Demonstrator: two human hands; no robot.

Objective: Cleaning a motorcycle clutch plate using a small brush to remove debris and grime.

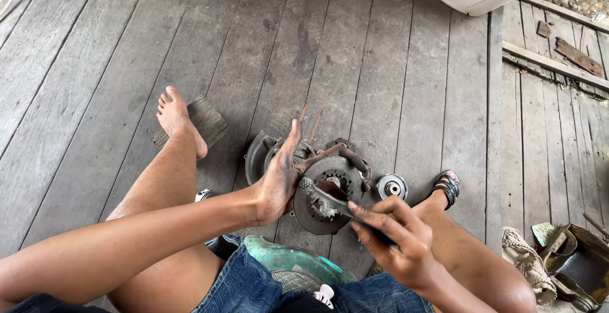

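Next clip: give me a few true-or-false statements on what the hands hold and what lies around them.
1. The right hand holds a wrench against the round metal part. True.
2. The left hand is clean. False: it is smeared dark with grease.
3. A small round part lies on the planks right of the big one. True.
4. The person works at a table. False: they sit on a wooden floor.

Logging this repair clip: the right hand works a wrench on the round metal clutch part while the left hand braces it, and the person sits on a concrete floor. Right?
Not quite: the head view shows a floor of grey wooden planks, not concrete. The right hand does work the wrench on the round clutch part, braced by the left hand.
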